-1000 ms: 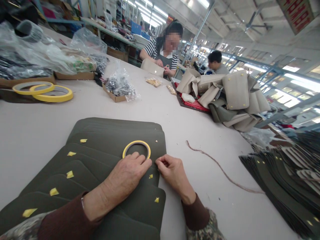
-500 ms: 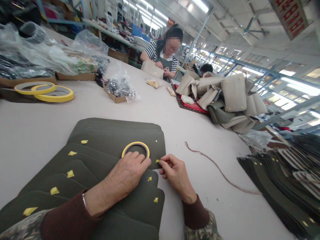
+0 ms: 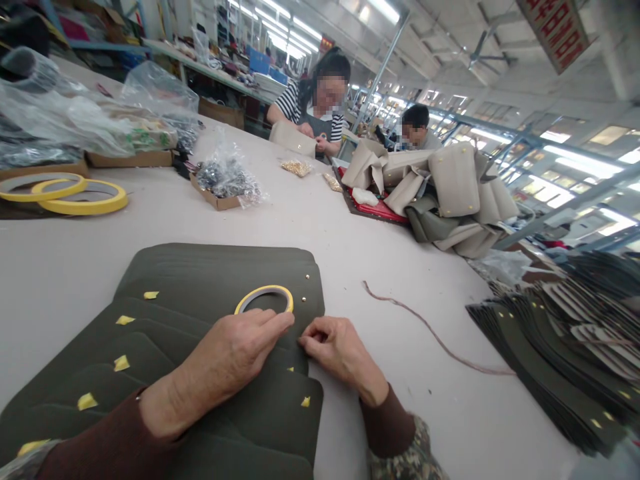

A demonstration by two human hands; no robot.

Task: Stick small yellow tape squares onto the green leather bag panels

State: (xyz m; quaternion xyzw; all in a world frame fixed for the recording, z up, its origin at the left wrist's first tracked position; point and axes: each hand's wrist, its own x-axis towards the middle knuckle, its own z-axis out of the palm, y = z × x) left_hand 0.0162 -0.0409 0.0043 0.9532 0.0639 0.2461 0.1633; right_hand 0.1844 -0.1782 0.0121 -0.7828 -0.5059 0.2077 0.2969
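Observation:
A stack of dark green panels, overlapped in steps, lies on the table before me. Small yellow tape pieces stick to it along the left and at the right. My left hand rests on the stack, its fingers closed on the near side of a yellow tape roll. At the stack's right edge, the thumb and fingertips of my right hand are pinched together; what they hold, if anything, is hidden. Two small gold studs show bare on the top panel.
Two more tape rolls lie at the left, near plastic bags and a small box of wrapped parts. Beige pieces are heaped at the back right. A cord and stacked dark strips lie right. A co-worker sits opposite.
My right hand has moved slightly left and nearer to me. The yellow piece at its fingertips no longer shows, and a second gold stud is now visible. The view has shifted slightly.

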